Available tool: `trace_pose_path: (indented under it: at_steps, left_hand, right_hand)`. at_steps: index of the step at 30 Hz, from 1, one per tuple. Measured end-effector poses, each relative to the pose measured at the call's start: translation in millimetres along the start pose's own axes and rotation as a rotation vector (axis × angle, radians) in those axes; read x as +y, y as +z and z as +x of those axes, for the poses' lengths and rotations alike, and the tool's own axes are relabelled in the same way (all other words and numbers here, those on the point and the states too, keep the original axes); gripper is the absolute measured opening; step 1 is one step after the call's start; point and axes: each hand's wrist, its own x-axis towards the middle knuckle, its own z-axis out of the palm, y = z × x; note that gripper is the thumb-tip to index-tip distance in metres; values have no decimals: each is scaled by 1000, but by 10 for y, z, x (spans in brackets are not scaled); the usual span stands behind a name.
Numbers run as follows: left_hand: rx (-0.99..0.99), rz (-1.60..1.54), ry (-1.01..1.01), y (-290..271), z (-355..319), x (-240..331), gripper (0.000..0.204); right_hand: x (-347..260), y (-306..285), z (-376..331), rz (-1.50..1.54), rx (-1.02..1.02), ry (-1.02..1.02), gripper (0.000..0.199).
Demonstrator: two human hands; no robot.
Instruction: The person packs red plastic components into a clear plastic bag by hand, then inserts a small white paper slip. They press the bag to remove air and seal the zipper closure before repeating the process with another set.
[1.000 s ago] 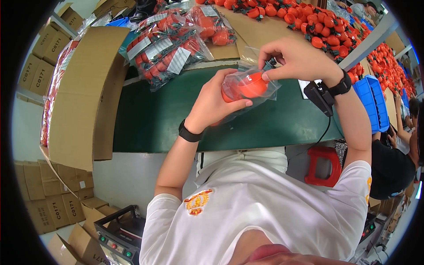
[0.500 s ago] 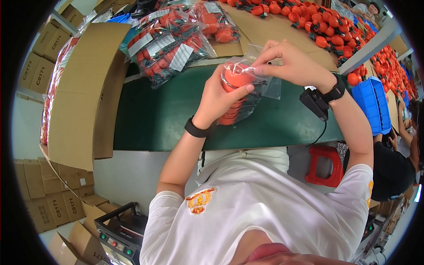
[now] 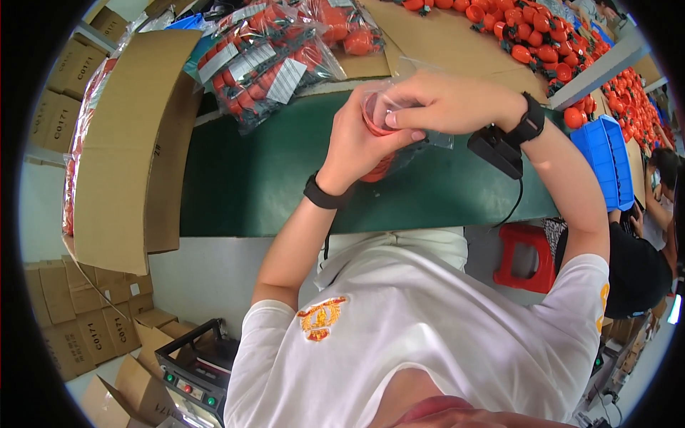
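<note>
A clear plastic bag (image 3: 441, 141) holds a stack of red plastic cups (image 3: 378, 170) over the green work table. My left hand (image 3: 354, 143) is wrapped round the bag and the stack from the left, thumb across the front. At the bag's upper end, my right hand (image 3: 435, 103) has its fingers curled over the top cup, touching the plastic. Both hands hide part of the bag, and the right fingertips are partly covered. A small black device (image 3: 494, 151) with a cable hangs by my right wrist.
Filled bags of red pieces (image 3: 267, 75) lie at the table's far left, beside an open cardboard box (image 3: 118, 157). Many loose red cups (image 3: 535, 36) are heaped at far right. A blue bin (image 3: 603, 160) stands at right, near another person (image 3: 606, 271). A red stool (image 3: 524, 257) stands below.
My right hand has moved left and down, from pinching the bag's loose upper edge to curling over the top cup. My left hand still grips the bag, shifted only slightly.
</note>
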Motion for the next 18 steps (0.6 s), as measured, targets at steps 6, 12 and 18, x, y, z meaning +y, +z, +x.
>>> trace_pose_path:
  at_steps: [6,12,18]
  left_hand:
    - [67,-36,19,65,-7,11,77]
    - [95,-17,-94,-83,-8,-51,76]
    - [68,-136,-146,-17,37,-73,75]
  right_hand:
    - [47,-18,28,-192,4,-111,23]
    - [46,56,-153,-252,452,-276,24]
    - [253,75,-189,-421,503,-434,19]
